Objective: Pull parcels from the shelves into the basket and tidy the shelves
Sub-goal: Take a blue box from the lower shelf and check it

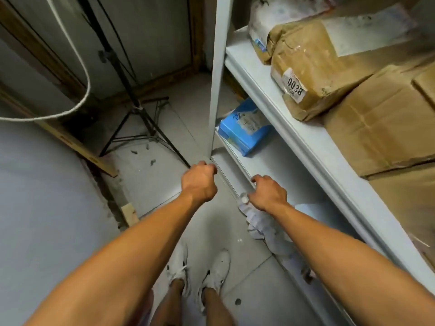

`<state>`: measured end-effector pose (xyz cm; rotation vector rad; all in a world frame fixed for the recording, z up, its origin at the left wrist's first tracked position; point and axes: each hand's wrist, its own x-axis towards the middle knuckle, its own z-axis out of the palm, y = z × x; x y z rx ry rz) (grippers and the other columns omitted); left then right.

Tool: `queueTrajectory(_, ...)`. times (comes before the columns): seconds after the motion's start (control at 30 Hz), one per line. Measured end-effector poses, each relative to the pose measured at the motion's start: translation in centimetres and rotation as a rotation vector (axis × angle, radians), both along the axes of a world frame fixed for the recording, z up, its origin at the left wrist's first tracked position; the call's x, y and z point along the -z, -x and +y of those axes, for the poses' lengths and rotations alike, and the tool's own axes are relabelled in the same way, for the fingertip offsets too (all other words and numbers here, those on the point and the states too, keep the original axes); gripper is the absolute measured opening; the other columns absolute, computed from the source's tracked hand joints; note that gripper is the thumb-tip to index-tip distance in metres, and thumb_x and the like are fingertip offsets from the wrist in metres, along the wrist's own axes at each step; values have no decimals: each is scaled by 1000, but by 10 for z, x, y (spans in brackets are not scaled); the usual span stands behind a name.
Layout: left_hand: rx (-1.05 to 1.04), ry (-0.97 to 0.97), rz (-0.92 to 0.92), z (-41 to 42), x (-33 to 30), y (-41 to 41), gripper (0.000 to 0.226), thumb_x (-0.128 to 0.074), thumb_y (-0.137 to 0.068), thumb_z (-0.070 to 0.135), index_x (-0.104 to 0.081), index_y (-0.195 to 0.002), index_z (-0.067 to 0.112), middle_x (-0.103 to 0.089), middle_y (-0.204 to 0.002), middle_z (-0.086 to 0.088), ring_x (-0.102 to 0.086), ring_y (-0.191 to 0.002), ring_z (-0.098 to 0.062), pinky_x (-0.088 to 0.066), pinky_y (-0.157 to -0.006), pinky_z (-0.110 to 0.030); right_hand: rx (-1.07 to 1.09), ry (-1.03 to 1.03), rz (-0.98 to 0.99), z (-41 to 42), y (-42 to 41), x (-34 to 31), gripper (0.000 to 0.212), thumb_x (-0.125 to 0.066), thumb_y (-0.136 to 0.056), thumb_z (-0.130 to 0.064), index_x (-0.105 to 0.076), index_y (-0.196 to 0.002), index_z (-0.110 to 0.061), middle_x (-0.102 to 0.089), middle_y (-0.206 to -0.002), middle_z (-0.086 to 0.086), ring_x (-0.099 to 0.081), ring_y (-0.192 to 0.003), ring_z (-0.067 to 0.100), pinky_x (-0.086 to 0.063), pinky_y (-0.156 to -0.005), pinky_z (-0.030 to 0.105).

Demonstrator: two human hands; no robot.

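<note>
Both hands reach forward and down toward the low shelf [266, 165] of a white rack. Left hand [199, 182] hangs in a loose grip, fingers curled under and holding nothing, right at the foot of the rack's upright post [216, 74]. Right hand [268, 192] has its fingers bent at the front lip of the low shelf, with a small white cap-like thing [244, 198] just beside the thumb; whether its grip pinches that thing I cannot tell. A crumpled white bag [263, 225] lies under the right wrist, spilling off the shelf edge.

Further back on the same shelf sits a blue parcel [244, 128]. On the shelf above [294, 135], a brown paper-wrapped parcel [313, 74] carries a label reading 0038, a cardboard box [381, 130] sits beside it, and a white plastic parcel [266, 22] lies behind.

On the tiled floor [164, 184] to the left stands a black tripod [143, 123]. White shoes [197, 269] show at the bottom.
</note>
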<state>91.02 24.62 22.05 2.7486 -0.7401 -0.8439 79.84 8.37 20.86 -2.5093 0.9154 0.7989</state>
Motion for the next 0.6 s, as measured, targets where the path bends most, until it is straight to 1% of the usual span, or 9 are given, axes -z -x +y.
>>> queueTrajectory(0.07, -112, 58, 69, -20, 30, -26, 54, -60, -86, 4, -59, -135, 27, -54, -135, -4, -55, -123, -27, -49, -95, -36, 94, -52, -49, -18, -24, 33, 64, -65, -90, -27, -41, -150, -23, -50, -146, 5, -53, -129, 28, -48, -99, 39)
queueTrajectory(0.13, -233, 169, 129, -43, 54, -52, 56, -60, -86, 2, -58, -136, 26, -51, -140, -5, -53, -127, -27, -46, -99, -35, 284, -169, -168, -32, -43, 64, 74, -69, -88, -20, -35, -154, -19, -47, -149, 6, -50, -133, 27, -46, -106, 38)
queueTrajectory(0.23, -317, 365, 177, -79, 78, -84, 66, -64, -87, 1, -46, -147, 22, -41, -151, -3, -44, -137, -24, -35, -103, -23, 601, -327, -385, -48, -70, 96, 85, -72, -89, -12, -24, -159, -17, -43, -153, 7, -47, -137, 24, -42, -112, 35)
queueTrajectory(0.33, -382, 539, 266, -107, 97, -110, 78, -69, -89, 7, -32, -155, 22, -31, -160, -2, -35, -145, -23, -29, -111, -27, 757, -450, -516, -59, -92, 113, 85, -66, -90, -2, -23, -158, -28, -48, -143, -1, -50, -130, 15, -43, -99, 27)
queueTrajectory(0.37, -395, 577, 318, -114, 104, -117, 80, -69, -89, 9, -28, -157, 22, -31, -160, -2, -37, -144, -24, -32, -113, -30, 783, -501, -565, -62, -100, 117, 82, -63, -89, 1, -27, -156, -29, -51, -138, -3, -53, -124, 13, -45, -97, 28)
queueTrajectory(0.4, -410, 601, 373, -119, 111, -124, 85, -68, -89, 11, -23, -159, 24, -33, -160, -2, -41, -141, -27, -38, -115, -40, 804, -551, -620, -65, -106, 121, 79, -61, -88, 5, -32, -154, -28, -56, -135, -3, -58, -117, 13, -48, -93, 29)
queueTrajectory(0.47, -448, 606, 451, -125, 120, -133, 86, -65, -90, 15, -17, -161, 28, -37, -155, -3, -51, -132, -28, -51, -105, -48, 862, -638, -698, -66, -114, 126, 75, -56, -85, 9, -39, -149, -26, -65, -127, -1, -64, -101, 13, -53, -81, 25)
queueTrajectory(0.5, -453, 600, 448, -126, 124, -136, 81, -63, -91, 18, -21, -160, 26, -41, -150, -3, -54, -127, -27, -54, -101, -46, 894, -662, -716, -64, -117, 126, 73, -54, -86, 8, -41, -148, -27, -67, -122, -4, -65, -96, 11, -54, -78, 24)
queueTrajectory(0.6, -456, 567, 371, -126, 130, -142, 63, -63, -86, 39, -51, -144, 17, -52, -133, -5, -59, -109, -23, -53, -86, -29, 993, -663, -754, -56, -113, 121, 60, -55, -90, -4, -47, -143, -31, -64, -109, -19, -65, -93, 4, -58, -81, 29)
